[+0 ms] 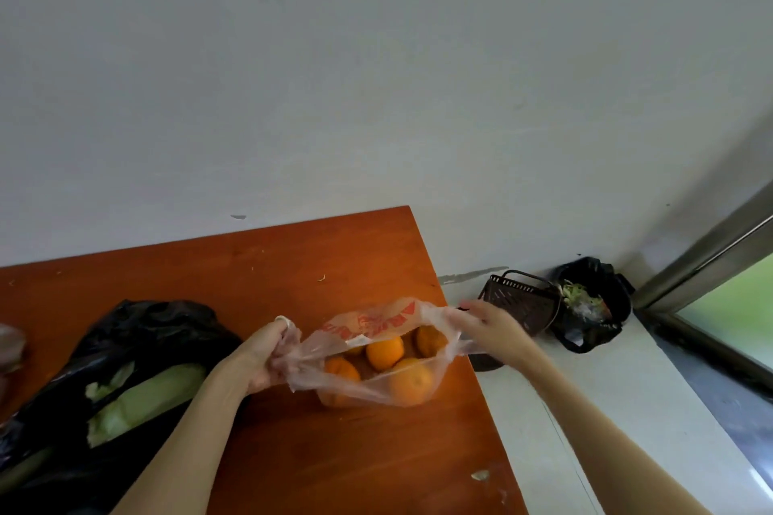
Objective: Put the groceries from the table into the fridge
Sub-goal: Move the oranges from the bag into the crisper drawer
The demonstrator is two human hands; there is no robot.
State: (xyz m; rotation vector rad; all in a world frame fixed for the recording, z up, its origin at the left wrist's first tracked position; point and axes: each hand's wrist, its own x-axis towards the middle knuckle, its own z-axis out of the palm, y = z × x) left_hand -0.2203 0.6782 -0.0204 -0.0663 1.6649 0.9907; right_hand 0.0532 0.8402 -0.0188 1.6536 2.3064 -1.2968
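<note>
A thin clear plastic bag with red print sits on the orange-brown table near its right edge. Several oranges lie inside it. My left hand grips the bag's left handle and my right hand grips its right handle, so the mouth is pulled apart. To the left a black plastic bag lies open on the table with a green-husked corn cob showing inside. The fridge is not in view.
A dark jar-like object is cut off by the left edge. On the floor right of the table stand a dark slotted basket and a bin lined with a black bag holding scraps. A window frame runs along the right.
</note>
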